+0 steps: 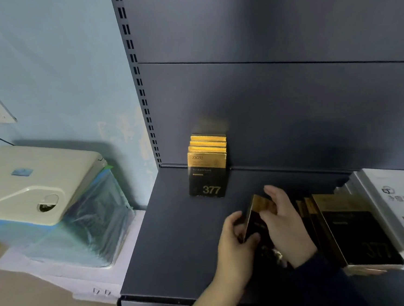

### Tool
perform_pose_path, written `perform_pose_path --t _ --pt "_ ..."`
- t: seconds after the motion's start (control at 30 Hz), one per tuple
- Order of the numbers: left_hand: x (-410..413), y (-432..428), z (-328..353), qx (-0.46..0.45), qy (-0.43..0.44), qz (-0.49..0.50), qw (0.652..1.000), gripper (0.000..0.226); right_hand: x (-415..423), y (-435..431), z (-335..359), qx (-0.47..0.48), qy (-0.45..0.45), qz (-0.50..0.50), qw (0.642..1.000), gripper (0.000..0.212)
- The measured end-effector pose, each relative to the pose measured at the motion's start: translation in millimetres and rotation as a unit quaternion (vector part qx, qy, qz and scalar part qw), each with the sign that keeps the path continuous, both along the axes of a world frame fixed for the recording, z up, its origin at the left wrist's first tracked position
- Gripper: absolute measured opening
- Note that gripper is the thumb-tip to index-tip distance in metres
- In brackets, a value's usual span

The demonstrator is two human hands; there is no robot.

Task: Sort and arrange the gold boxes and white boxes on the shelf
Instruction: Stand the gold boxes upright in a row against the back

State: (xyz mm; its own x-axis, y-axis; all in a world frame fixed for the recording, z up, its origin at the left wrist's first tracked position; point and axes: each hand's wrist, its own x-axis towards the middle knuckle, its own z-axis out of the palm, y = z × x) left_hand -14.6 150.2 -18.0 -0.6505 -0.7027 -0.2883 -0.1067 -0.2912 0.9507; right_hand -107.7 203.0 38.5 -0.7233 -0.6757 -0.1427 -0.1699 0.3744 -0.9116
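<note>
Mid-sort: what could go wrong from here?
The left hand and right hand hold one gold box. Pushing it against the upright row could topple that row forward. The leaning gold stack reaches the shelf front and might slide off if bumped.

Matt grey metal shelf (178, 239). On it, gold boxes (208, 171) in glossy, reflective card and white boxes (377, 182) in smooth card. Alongside, a cream plastic lid (28, 176) above crinkled clear plastic film (97, 216).
</note>
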Motion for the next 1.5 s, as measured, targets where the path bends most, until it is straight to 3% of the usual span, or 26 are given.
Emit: perform_pose_path --t 0.1,0.17,0.23,0.33,0.47,0.9,1.03,1.2,1.3,1.43,1.5 --pt "12 -41 -4 0.05 0.092 0.046 0.993 0.052 1 -5 -4 0.006 0.024 0.002 1.0 0.064" --pt "23 -69 -6 0.013 0.116 0.048 0.992 0.049 7 -16 -11 0.0 -0.01 0.016 1.0 0.061" --pt "27 -89 -7 -0.09 0.076 0.052 0.992 0.046 17 -33 -18 0.004 -0.054 0.051 0.997 0.054" --pt "21 -102 -5 -0.259 -0.057 0.089 0.96 0.048 27 -60 -35 -0.008 -0.069 0.087 0.994 0.077" --pt "17 -113 -3 -0.306 -0.058 0.09 0.946 0.057 25 -78 -45 -0.018 -0.071 0.096 0.993 0.098" --pt "7 -130 -5 -0.266 -0.076 0.033 0.96 0.056 14 -96 -38 -0.004 -0.057 0.094 0.994 0.101" --pt "16 -111 9 -0.224 -0.075 0.13 0.963 0.074 18 -78 -17 -0.017 -0.068 0.072 0.995 0.102" --pt "19 -59 26 -0.322 0.005 0.186 0.928 0.061 3 -24 21 -0.053 -0.076 0.04 0.995 0.093" --pt "5 -33 29 -0.333 0.037 0.115 0.935 0.056 -11 17 52 -0.048 -0.037 0.003 0.998 0.083" --pt "-27 -6 31 -0.175 0.005 -0.048 0.983 0.051 -41 77 75 0.003 0.072 -0.054 0.996 0.055" --pt "-38 10 30 -0.13 -0.037 -0.124 0.983 0.05 -54 102 68 0.056 0.093 -0.051 0.993 0.041"
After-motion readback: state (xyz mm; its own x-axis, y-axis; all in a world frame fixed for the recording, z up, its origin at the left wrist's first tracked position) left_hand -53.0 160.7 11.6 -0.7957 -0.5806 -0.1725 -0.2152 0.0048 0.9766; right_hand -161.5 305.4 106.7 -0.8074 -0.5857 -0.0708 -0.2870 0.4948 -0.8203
